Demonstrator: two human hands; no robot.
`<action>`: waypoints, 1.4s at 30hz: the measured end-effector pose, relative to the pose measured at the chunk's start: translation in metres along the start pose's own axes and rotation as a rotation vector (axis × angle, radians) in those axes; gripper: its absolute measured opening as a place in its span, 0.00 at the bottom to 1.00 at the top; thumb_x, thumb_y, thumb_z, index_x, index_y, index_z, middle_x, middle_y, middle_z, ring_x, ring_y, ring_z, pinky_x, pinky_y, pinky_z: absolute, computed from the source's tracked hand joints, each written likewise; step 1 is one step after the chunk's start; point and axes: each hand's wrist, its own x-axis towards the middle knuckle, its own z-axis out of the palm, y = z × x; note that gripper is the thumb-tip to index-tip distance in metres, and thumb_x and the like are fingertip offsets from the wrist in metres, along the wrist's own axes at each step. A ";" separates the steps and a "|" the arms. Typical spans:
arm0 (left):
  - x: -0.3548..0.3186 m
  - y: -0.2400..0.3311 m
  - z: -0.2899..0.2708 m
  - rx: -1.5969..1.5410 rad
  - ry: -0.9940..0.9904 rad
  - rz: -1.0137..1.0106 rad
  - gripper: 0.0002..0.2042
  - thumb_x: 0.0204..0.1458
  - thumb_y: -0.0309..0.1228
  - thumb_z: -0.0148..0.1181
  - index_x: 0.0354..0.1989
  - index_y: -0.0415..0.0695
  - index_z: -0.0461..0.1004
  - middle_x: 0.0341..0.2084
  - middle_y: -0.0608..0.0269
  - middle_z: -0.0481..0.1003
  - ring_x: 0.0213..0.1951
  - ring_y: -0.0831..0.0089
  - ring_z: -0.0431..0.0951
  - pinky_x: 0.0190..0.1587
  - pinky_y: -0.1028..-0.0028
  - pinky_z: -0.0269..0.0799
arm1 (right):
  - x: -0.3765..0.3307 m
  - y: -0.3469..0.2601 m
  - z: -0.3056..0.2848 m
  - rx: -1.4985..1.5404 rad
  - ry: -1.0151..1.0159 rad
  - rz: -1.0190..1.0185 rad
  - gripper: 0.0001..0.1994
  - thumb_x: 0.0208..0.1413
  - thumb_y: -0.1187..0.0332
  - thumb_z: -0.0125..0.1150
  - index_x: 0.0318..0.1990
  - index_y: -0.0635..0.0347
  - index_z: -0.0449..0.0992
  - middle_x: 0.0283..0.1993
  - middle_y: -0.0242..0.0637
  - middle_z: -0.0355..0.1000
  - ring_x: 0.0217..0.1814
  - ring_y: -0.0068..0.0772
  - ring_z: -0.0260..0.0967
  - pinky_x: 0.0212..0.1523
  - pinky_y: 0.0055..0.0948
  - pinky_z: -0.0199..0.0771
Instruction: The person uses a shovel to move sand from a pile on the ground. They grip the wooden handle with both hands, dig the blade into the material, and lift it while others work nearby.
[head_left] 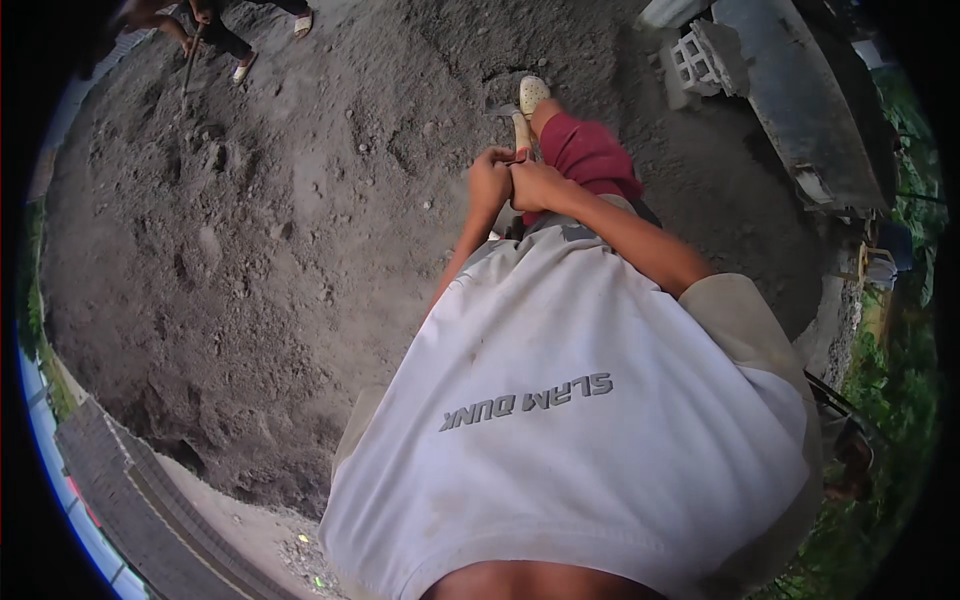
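Observation:
My left hand [489, 178] and my right hand [536, 186] are together in front of my waist, fingers closed on the upper end of a digging tool. Its pale handle [522, 132] shows a red part near my fingers. A thin grey metal head [500, 112] lies at the far end, beside my foot in a cream clog [533, 95]. The exact kind of tool is too small to tell. My fingers hide the handle's near end.
Loose dark soil [300, 200] with clods spreads around me. At the far left another person [225, 40] grips a long-handled tool [192, 60]. On the right are a broken hollow concrete block [700, 62] and a large grey slab [800, 90], with green plants [910, 380] beyond.

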 end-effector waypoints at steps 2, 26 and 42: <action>-0.010 0.008 -0.006 -0.133 0.134 0.000 0.12 0.41 0.18 0.38 0.29 0.33 0.72 0.25 0.55 0.75 0.30 0.69 0.76 0.37 0.73 0.70 | -0.018 -0.025 -0.013 -0.011 -0.022 0.002 0.13 0.37 0.72 0.53 0.33 0.65 0.73 0.36 0.55 0.71 0.40 0.53 0.70 0.41 0.44 0.70; 0.232 0.076 0.001 -0.086 0.433 0.209 0.08 0.44 0.16 0.45 0.28 0.35 0.72 0.26 0.57 0.74 0.28 0.75 0.73 0.33 0.77 0.69 | 0.151 0.019 -0.155 0.178 0.012 0.016 0.12 0.37 0.67 0.53 0.28 0.65 0.76 0.29 0.53 0.72 0.36 0.51 0.72 0.39 0.43 0.70; 0.037 -0.189 0.018 0.717 -0.380 0.057 0.21 0.43 0.28 0.52 0.50 0.49 0.68 0.44 0.61 0.72 0.44 0.61 0.73 0.43 0.66 0.69 | 0.053 0.051 0.085 0.075 -0.117 0.010 0.17 0.30 0.60 0.63 0.29 0.63 0.75 0.32 0.49 0.73 0.39 0.45 0.70 0.42 0.37 0.68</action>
